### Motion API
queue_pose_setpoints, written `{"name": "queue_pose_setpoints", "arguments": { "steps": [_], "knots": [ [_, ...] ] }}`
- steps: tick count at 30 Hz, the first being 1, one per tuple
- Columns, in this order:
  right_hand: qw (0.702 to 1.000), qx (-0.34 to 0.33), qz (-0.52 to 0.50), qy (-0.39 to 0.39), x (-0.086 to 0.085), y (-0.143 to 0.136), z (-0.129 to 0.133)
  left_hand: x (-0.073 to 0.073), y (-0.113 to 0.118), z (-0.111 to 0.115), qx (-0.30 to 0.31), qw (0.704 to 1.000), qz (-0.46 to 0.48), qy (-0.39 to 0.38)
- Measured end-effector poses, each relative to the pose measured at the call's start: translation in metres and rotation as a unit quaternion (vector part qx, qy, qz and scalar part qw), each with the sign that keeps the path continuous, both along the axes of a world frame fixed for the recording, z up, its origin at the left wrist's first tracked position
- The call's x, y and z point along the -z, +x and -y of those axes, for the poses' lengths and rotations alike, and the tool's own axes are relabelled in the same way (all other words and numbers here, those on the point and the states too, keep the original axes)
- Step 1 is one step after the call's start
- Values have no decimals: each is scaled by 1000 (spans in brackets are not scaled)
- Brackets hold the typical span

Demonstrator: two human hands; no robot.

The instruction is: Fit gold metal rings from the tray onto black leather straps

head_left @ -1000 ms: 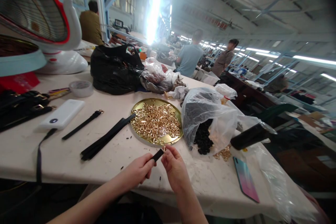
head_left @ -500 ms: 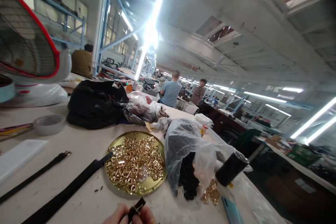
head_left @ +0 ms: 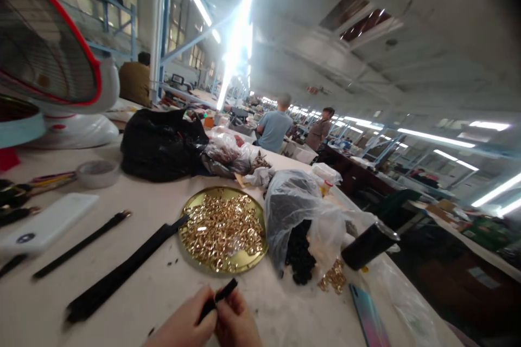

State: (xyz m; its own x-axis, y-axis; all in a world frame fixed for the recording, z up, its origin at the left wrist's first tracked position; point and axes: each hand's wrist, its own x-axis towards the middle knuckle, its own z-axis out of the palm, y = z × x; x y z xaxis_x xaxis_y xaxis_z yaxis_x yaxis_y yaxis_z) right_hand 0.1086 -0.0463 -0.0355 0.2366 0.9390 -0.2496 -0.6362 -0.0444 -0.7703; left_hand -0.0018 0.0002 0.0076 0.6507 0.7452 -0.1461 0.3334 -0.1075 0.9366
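Observation:
Near the front edge of the view, my left hand (head_left: 189,315) is closed on a narrow black strap (head_left: 226,290). My right hand (head_left: 237,319) pinches the same strap close beside it, and the strap's short end sticks up between the fingers. A small metallic glint shows where the hands meet; my fingers hide most of it. Just beyond them lies a round gold tray (head_left: 244,268) heaped with small gold buckles (head_left: 222,227). To its left rest a bundle of black straps (head_left: 122,276) and a single black strap with a gold-coloured end (head_left: 85,238).
A clear plastic bag (head_left: 285,195) spills small black pieces (head_left: 300,260). Near it are loose gold pieces (head_left: 334,277), a black cylinder (head_left: 369,244) and a phone (head_left: 368,314). A fan (head_left: 49,49), black bag (head_left: 163,143) and white slab (head_left: 55,222) stand left. People are farther back.
The camera view has shifted, so the table's things sit higher and more to the right. Both hands now show more fully, still gripping the strap, whose end points up to the right.

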Motion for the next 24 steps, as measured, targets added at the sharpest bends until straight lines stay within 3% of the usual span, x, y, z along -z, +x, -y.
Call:
{"name": "queue_pose_setpoints", "arguments": {
  "steps": [4, 9, 12, 18, 24],
  "knots": [
    [989, 17, 143, -13, -21, 2, 13, -5, -3, 5, 29, 994, 24, -99],
    [979, -1, 202, -29, -24, 7, 19, -16, -8, 6, 56, 975, 50, -209],
    [983, -2, 179, -33, -21, 7, 21, -17, -9, 6, 54, 973, 51, -219],
    [979, -4, 203, -30, -22, 6, 22, -5, -6, 5, 65, 977, 58, -196],
    [965, 50, 248, -64, -23, 9, 20, -9, -2, 9, 62, 978, 48, -191]
  ]
}}
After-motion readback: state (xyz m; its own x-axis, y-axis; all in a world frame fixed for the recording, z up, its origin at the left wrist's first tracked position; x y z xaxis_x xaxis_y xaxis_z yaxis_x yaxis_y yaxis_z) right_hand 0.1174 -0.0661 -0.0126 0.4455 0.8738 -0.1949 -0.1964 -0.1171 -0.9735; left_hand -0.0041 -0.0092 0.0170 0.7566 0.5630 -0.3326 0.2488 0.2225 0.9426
